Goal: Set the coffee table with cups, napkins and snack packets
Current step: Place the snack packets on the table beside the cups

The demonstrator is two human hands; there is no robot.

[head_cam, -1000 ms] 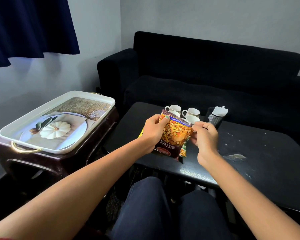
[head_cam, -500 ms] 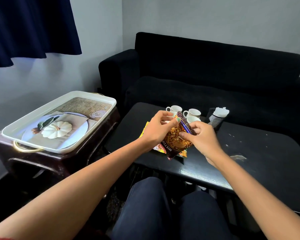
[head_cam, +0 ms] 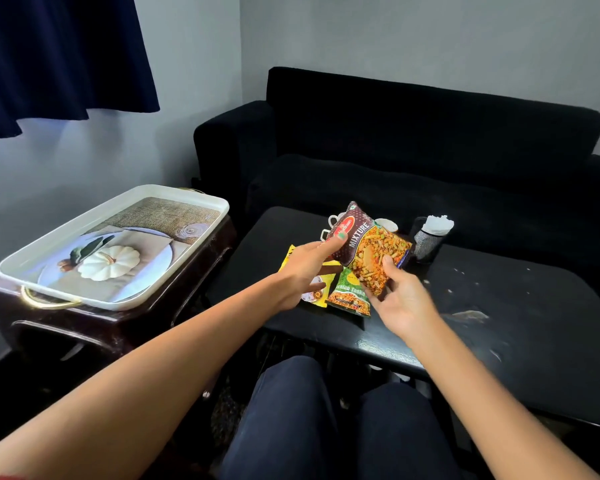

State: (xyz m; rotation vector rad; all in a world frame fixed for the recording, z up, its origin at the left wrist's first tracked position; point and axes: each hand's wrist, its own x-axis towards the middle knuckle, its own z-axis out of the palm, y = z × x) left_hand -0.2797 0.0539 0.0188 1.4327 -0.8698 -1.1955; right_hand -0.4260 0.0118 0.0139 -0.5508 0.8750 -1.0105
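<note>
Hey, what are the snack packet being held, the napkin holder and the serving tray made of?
Snack packet: glossy printed plastic film, judging by its sheen and creases. Napkin holder: looks like black metal mesh, fine grid visible. Serving tray: smooth white rim, probably plastic or melamine, with a printed picture inside and brass-coloured handles.

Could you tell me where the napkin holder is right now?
The napkin holder stands on the coffee table, right of the Mixture packet.
</note>
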